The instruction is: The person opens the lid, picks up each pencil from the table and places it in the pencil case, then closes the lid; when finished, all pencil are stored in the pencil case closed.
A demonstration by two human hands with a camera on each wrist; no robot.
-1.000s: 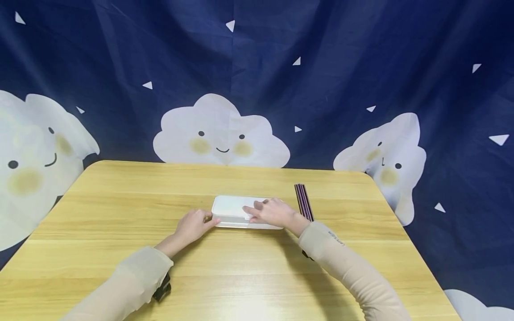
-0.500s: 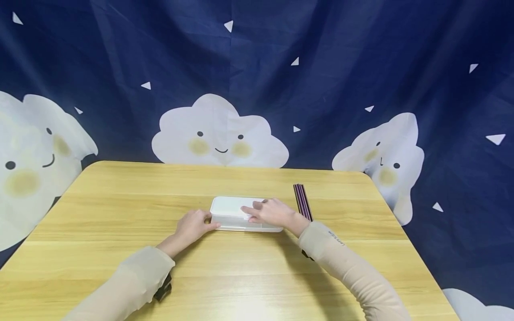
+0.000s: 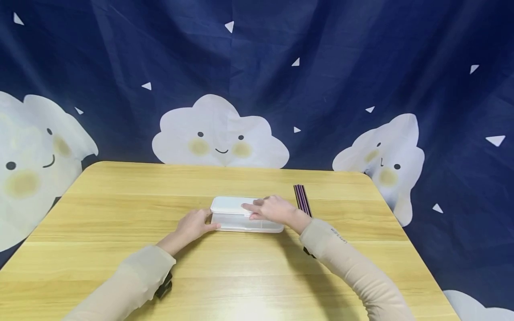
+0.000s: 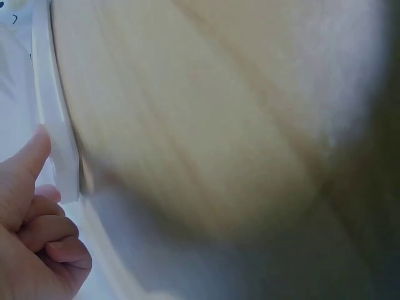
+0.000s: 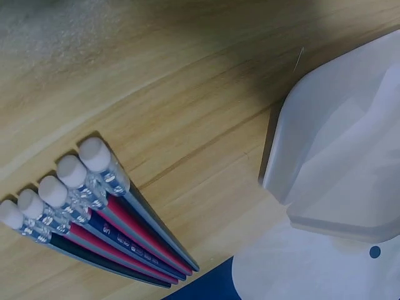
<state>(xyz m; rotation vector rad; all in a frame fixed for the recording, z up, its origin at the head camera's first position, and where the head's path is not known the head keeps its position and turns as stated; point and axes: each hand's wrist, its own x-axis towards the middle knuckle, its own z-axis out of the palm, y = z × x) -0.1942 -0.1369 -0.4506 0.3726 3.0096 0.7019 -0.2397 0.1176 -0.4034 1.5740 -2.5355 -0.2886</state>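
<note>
A white, oblong pencil case (image 3: pixel 237 223) lies near the middle of the table, its lid (image 3: pixel 230 204) lifted at the front so that a gap shows. My left hand (image 3: pixel 194 224) grips its left end, thumb along the front; in the left wrist view, the thumb (image 4: pixel 31 156) presses the case's white edge while the other fingers curl. My right hand (image 3: pixel 277 209) holds the front edge of the lid, index finger stretched over the top. The right wrist view shows the case's near end (image 5: pixel 337 156) with the lid tilted away from it; the right hand is out of that view.
Several striped pencils (image 5: pixel 119 219) with white erasers lie side by side on the wooden table (image 3: pixel 225 276), just right of the case, partly behind the right wrist in the head view. A dark blue cloud-patterned curtain (image 3: pixel 257 67) hangs behind the table's far edge.
The lid's front edge has risen, and the gap between lid and case has widened. My right hand has moved slightly upward with it; the left hand stays at the case's left end.
</note>
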